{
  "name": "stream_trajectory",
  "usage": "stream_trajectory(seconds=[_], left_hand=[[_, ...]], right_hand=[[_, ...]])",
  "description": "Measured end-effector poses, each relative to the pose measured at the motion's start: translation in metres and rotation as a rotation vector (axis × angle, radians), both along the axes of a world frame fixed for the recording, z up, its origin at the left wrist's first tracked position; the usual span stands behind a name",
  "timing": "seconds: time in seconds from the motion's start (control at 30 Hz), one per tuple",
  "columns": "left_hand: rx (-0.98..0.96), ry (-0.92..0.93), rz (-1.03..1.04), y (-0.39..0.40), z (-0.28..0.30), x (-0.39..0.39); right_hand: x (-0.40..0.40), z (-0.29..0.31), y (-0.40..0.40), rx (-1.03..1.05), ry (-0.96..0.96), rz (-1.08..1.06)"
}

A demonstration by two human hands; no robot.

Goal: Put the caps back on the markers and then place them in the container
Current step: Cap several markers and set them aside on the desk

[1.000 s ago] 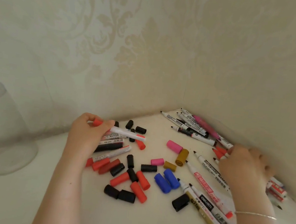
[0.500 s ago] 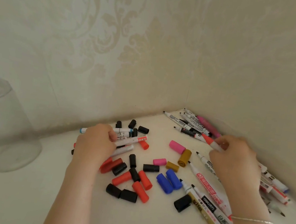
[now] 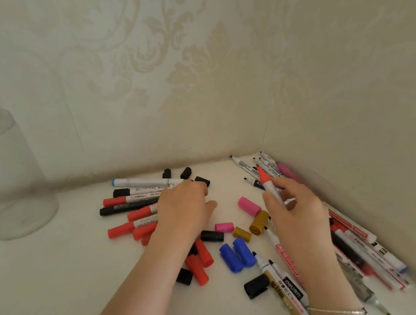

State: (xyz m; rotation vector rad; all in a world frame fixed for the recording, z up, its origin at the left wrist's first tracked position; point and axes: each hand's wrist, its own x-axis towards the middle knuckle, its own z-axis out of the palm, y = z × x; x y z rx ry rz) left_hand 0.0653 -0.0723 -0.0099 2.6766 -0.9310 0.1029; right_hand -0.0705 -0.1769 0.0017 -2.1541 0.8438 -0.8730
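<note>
My right hand (image 3: 298, 216) pinches an uncapped red-tipped marker (image 3: 268, 185) between thumb and fingers, tip up and pointing toward the corner. My left hand (image 3: 183, 207) lies palm down over a row of capped markers (image 3: 143, 183) and holds nothing I can see; its fingertips are hidden. Loose caps are scattered between the hands: red caps (image 3: 199, 260), two blue caps (image 3: 237, 253), a pink cap (image 3: 248, 206), a gold cap (image 3: 259, 221) and a black cap (image 3: 256, 286). The clear container (image 3: 9, 181) stands at the far left.
Uncapped markers (image 3: 247, 166) lie in the wall corner, and more markers (image 3: 365, 251) run along the right wall under my right forearm. Small black caps (image 3: 185, 173) sit by the back wall. Patterned walls close off the back and the right side.
My left hand set down the capped red marker among the capped ones and now lies over them. My right hand picked a red-tipped marker from the right pile and lifted it toward the middle.
</note>
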Motion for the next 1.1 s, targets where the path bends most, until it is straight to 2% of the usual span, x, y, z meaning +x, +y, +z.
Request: stream_trajectory(seconds=[0.1,0.3,0.47,0.53,0.6,0.73,0.77,0.87,1.1], left_hand=[[0.036,-0.003,-0.011,-0.001,-0.001,-0.003],[-0.138,0.024,0.018,0.004,-0.006,0.006],[-0.003,-0.025,-0.057,0.0,-0.01,0.007],[-0.175,-0.002,-0.071,-0.003,-0.008,0.007],[-0.527,0.202,-0.044,-0.004,-0.002,0.004],[-1.231,1.138,-0.007,0.005,0.014,-0.002],[-1.335,1.283,-0.017,0.008,0.015,-0.003],[-1.417,1.39,-0.033,0.011,0.014,-0.006],[-1.299,1.281,-0.048,0.007,0.012,-0.012]], right_hand=[[0.003,0.0,0.006,0.052,-0.027,0.048],[0.005,-0.002,0.012,0.036,0.014,0.129],[0.006,-0.005,0.01,0.02,0.034,0.125],[0.007,-0.007,0.009,0.013,0.038,0.129],[0.008,-0.008,0.009,0.013,0.03,0.14],[0.009,-0.007,0.012,0.035,-0.034,0.19],[0.008,-0.007,0.013,0.033,-0.059,0.203],[0.008,-0.005,0.017,0.029,-0.1,0.246],[0.008,-0.008,0.018,-0.021,-0.028,0.255]])
